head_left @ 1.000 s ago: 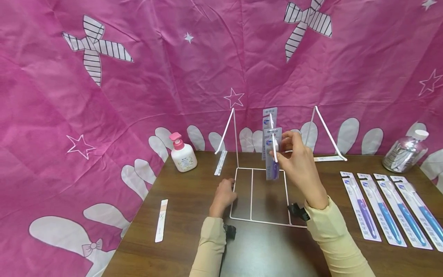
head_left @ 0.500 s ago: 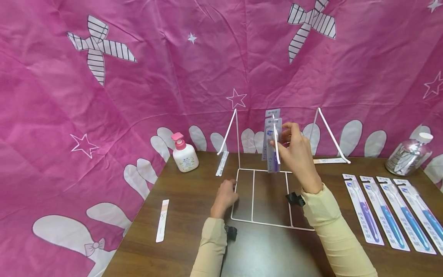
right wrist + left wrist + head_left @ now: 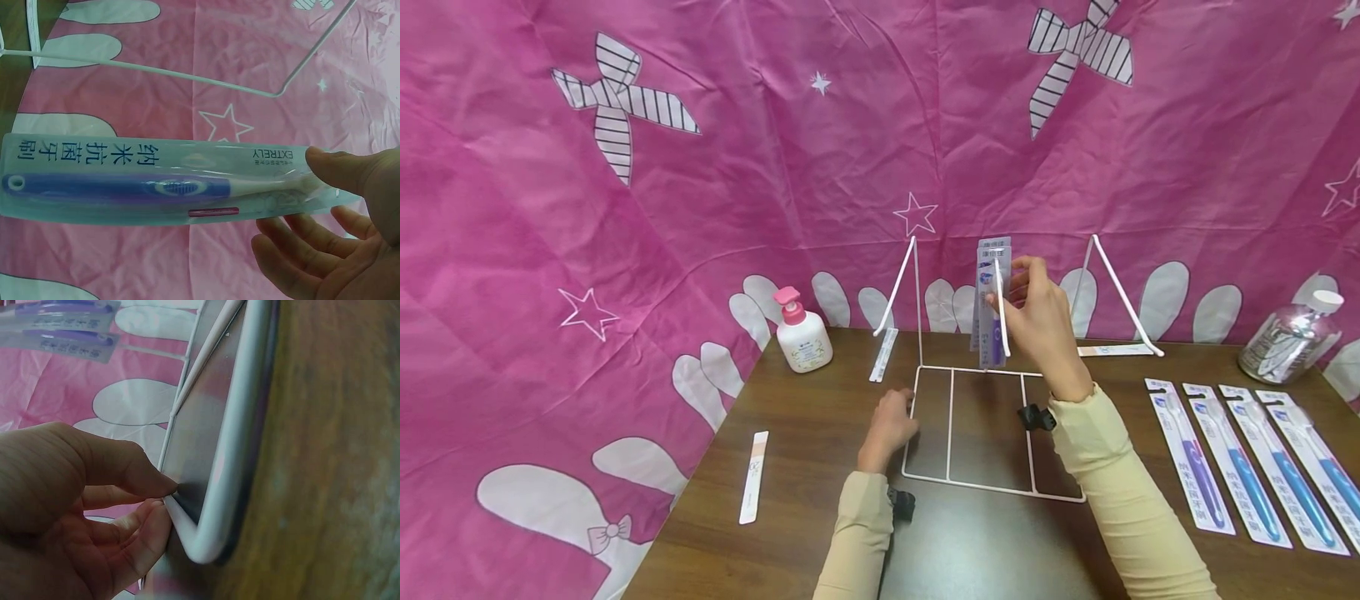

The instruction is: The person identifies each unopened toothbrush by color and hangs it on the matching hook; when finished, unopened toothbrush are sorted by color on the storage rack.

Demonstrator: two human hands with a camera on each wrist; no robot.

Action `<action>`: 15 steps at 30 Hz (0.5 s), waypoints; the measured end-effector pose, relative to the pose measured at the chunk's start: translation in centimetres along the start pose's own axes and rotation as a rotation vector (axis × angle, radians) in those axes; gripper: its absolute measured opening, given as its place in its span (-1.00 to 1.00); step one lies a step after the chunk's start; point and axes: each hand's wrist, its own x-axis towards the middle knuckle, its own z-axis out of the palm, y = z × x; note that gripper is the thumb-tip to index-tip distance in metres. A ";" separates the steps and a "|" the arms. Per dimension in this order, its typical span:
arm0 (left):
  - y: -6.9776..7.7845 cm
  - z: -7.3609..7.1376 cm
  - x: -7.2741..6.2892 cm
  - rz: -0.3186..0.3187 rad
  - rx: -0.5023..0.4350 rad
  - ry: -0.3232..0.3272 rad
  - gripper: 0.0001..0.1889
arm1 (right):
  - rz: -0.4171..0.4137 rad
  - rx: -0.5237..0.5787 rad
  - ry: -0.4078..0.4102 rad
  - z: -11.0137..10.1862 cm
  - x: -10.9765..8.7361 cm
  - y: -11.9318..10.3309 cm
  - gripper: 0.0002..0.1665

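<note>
A white wire rack stands on the table, its arms rising toward the backdrop. My left hand is at its left base; the left wrist view shows thumb and finger pinching the base wire. My right hand holds a packaged purple toothbrush near its top end, thumb on one side and fingers on the other. The pack hangs upright on the rack's middle arm, whose tip sticks out in front. Just behind it, another pack is mostly hidden.
Several packaged toothbrushes lie in a row at right. A pink-topped pump bottle stands back left, a clear white-capped bottle back right. Paper strips lie on the table. A pink cloth hangs behind.
My right hand has slid the toothbrush pack back along the middle arm, close to the pack behind. More of the arm's tip now shows in front. The left hand keeps its place.
</note>
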 end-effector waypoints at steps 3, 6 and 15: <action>0.1 -0.1 -0.1 -0.004 -0.010 -0.003 -0.52 | 0.008 -0.003 -0.002 0.1 0.1 0.1 -0.43; 0.2 -0.1 -0.1 -0.007 -0.020 -0.004 -0.51 | 0.019 -0.004 -0.008 0.2 0.2 0.2 -0.41; 0.1 -0.2 -0.1 0.015 -0.011 0.010 -0.50 | 0.024 0.000 -0.023 0.3 0.1 0.3 -0.41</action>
